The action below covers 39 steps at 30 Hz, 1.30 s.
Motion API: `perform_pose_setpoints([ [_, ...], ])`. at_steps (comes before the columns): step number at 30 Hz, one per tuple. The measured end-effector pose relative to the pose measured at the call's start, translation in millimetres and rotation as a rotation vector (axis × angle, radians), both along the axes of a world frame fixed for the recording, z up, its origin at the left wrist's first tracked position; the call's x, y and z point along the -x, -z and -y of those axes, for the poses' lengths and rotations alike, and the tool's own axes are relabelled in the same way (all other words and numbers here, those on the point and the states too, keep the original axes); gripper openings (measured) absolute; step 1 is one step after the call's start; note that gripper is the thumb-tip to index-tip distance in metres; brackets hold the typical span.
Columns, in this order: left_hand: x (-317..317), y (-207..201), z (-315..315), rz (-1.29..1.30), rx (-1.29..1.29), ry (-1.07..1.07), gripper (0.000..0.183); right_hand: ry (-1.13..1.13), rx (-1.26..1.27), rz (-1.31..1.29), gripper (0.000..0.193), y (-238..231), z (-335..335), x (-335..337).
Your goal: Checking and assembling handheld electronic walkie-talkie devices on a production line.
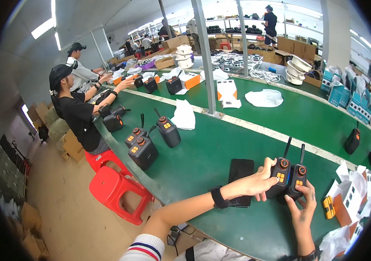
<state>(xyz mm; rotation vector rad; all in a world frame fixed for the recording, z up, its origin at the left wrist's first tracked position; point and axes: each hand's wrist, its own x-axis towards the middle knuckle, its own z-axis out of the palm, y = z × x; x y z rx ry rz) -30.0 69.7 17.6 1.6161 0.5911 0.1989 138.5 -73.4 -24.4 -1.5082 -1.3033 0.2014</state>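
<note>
In the head view, the left hand [257, 182] reaches across the green table [207, 163] and closes its fingers on the left black device [277, 185], with the thumb beside the orange buttons on its front. The right hand [303, 209] holds the right black device [299, 177] low down, thumb near its base and fingers bent along its right side. The two devices stand side by side on the table (whether they actually touch is hard to tell), each with an upright antenna and an orange-ringed knob.

A dark flat phone-like slab [242, 168] lies partly under the left forearm. To the right of the hands lies a yellow-and-black item [329, 207], near an opened white-and-orange box [351, 195] among crumpled white wrapping [335, 241].

Farther left, a black device with a wrist strap [169, 134] stands near a pair of similar devices [144, 153], and a white sheet [184, 115] lies behind it. Red stools [116, 188] stand beside the table, and a co-worker in black [80, 115] reaches over its far end.
</note>
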Motion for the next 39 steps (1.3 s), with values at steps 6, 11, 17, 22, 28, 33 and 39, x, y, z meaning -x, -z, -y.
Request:
perform_pose_setpoints([
  [6, 0, -2, 1, 0.0, 0.012, 0.003, 0.057, -0.013, 0.0, -0.018, 0.037, -2, 1, 0],
  [11, -1, 1, 1, 0.008, 0.01, -0.007, 0.054, -0.007, 0.007, 0.013, 0.037, -1, 1, -1],
  [17, -1, 3, 1, 0.011, 0.007, -0.013, 0.054, -0.009, 0.006, -0.009, 0.036, -2, 0, 0],
  [22, -3, 4, 3, 0.005, 0.009, -0.012, 0.058, 0.01, 0.016, 0.003, 0.035, -3, 4, -1],
  [28, -4, 7, -2, -0.007, 0.011, -0.027, 0.065, 0.008, 0.024, 0.07, 0.037, -3, 2, -3],
  [33, -2, 11, -3, 0.044, 0.031, -0.099, 0.062, -0.007, -0.007, 0.111, 0.039, -5, 0, -2],
  [39, -4, 9, -9, -0.002, -0.006, -0.142, 0.061, -0.005, -0.023, 0.324, 0.048, -5, -2, -10],
])
